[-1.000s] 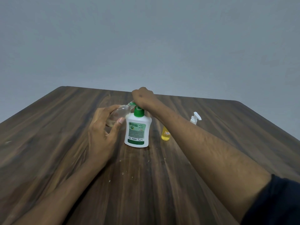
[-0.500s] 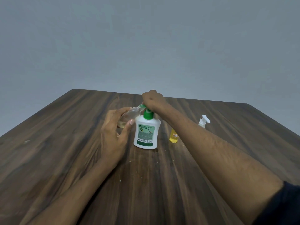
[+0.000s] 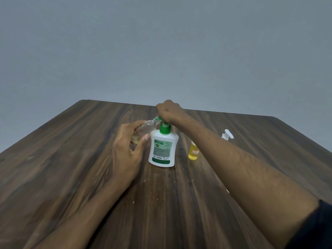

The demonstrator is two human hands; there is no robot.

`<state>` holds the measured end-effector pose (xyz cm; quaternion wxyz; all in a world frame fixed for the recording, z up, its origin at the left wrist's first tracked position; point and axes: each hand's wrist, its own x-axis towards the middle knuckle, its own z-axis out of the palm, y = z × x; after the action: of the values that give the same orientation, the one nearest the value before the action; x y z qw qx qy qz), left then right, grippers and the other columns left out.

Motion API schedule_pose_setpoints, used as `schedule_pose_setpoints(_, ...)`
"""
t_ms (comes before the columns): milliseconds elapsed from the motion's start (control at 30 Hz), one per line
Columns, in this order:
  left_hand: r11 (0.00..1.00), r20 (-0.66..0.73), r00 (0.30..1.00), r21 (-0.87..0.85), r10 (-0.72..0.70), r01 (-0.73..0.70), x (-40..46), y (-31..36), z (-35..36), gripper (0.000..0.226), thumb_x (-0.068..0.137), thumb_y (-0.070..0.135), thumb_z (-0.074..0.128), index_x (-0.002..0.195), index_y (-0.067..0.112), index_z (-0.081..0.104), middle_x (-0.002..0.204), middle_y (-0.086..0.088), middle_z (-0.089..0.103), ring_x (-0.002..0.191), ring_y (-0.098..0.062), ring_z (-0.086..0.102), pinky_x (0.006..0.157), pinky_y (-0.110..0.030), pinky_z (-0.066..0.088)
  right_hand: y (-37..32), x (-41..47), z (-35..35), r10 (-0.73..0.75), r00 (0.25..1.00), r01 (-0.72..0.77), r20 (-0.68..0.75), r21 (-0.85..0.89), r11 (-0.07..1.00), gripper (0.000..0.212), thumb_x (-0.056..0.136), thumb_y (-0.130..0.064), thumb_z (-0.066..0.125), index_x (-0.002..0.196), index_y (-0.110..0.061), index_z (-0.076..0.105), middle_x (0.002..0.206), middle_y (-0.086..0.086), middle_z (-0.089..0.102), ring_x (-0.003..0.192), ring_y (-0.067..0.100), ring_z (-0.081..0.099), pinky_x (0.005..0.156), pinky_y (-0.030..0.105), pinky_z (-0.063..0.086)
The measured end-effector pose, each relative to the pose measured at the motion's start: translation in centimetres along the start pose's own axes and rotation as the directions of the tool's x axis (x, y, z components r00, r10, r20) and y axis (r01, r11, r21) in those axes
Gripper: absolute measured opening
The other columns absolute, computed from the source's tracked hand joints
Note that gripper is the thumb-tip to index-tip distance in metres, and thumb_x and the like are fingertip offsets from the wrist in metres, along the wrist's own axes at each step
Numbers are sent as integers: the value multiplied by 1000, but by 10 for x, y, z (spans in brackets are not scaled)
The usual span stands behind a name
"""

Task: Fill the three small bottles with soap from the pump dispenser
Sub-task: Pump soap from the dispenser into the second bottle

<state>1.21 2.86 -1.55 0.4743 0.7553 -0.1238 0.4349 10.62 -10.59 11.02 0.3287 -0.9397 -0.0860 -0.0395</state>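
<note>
Bottle [image 3: 143, 131] seemingly at pump spout [image 3: 158, 119]

Wide open table [image 3: 62, 168] on the left, bare wood all the way to the far edge. The middle is crowded: the soap dispenser [image 3: 163, 149] stands upright with the left hand [image 3: 128, 150] just beside it. The right forearm [image 3: 242, 169] cuts across from the near right corner, walling off the yellow bottle [image 3: 193, 151] and the white sprayer [image 3: 227, 134] behind it. Near centre, between the arms, is a clear lane.
</note>
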Motion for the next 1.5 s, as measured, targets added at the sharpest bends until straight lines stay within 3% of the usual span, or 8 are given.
schedule_pose_setpoints(267, 1000, -4, 1000, -2, -3, 3, -1, -1, -1, 32, 101, 26, 70, 132, 19, 70, 120, 5, 66, 109, -8, 65, 84, -28, 54, 6, 4, 6, 32, 999, -32, -10, 12, 999, 23, 91, -25, 40, 72, -14, 49, 82, 5, 60, 74, 25, 51, 65, 34, 38)
schedule_pose_setpoints(400, 1000, -18, 1000, -6, 8, -8, 0, 4, -1, 31, 101, 26, 70, 131, 19, 70, 119, 6, 66, 105, -8, 64, 83, -28, 52, -1, 4, 2, 25, 1000, -25, -9, 32, 999, 25, 83, -33, 38, 80, -14, 54, 93, 7, 68, 83, 26, 59, 80, 37, 47)
schedule_pose_setpoints(567, 1000, -20, 1000, -5, -2, 2, -1, 1, -2, 32, 100, 26, 70, 130, 18, 72, 119, 2, 67, 106, -11, 65, 83, -27, 53, 6, 4, 7, 41, 999, -41, -5, 0, 999, 24, 92, -25, 40, 73, -14, 47, 78, 4, 54, 70, 21, 48, 60, 33, 34)
schedule_pose_setpoints(767, 1000, -34, 999, -20, 1, -2, 0, 6, -2, 31, 100, 25, 70, 129, 18, 72, 118, 2, 67, 105, -10, 66, 82, -24, 51, -1, 4, 4, 9, 1000, -9, -10, 22, 1000, 26, 85, -31, 37, 79, -13, 56, 92, 7, 69, 82, 26, 60, 78, 38, 48)
schedule_pose_setpoints(933, 1000, -16, 1000, -21, -10, 9, -2, 5, -1, 31, 100, 24, 70, 130, 17, 72, 119, 0, 67, 107, -12, 66, 83, -21, 51, 7, 4, 6, 8, 1000, -7, 11, -29, 1000, 27, 93, -23, 39, 69, -13, 46, 76, 3, 56, 67, 19, 46, 58, 32, 33)
schedule_pose_setpoints(1200, 1000, -15, 1000, -5, -5, 5, -1, 5, -2, 30, 100, 25, 69, 129, 17, 72, 119, 0, 67, 107, -12, 65, 81, -19, 50, 10, 7, 10, 12, 1000, -12, 7, -30, 999, 25, 91, -26, 38, 71, -15, 46, 80, 5, 56, 73, 23, 49, 62, 33, 36)
schedule_pose_setpoints(1367, 1000, -22, 1000, -6, 6, -6, 0, 8, -2, 30, 100, 23, 69, 130, 19, 71, 118, 2, 66, 105, -6, 64, 78, -13, 47, 2, 8, 5, -9, 1000, 9, -9, 15, 1000, 26, 86, -31, 37, 79, -12, 54, 94, 8, 70, 82, 26, 59, 78, 38, 46)
schedule_pose_setpoints(1500, 1000, -9, 1000, -6, 2, -2, -1, 3, -2, 32, 100, 25, 69, 131, 17, 72, 119, 1, 66, 107, -10, 65, 84, -19, 50, 11, 8, 9, -3, 1000, 3, 20, 6, 1000, 27, 93, -25, 38, 71, -13, 49, 86, 6, 63, 73, 23, 50, 60, 32, 35)
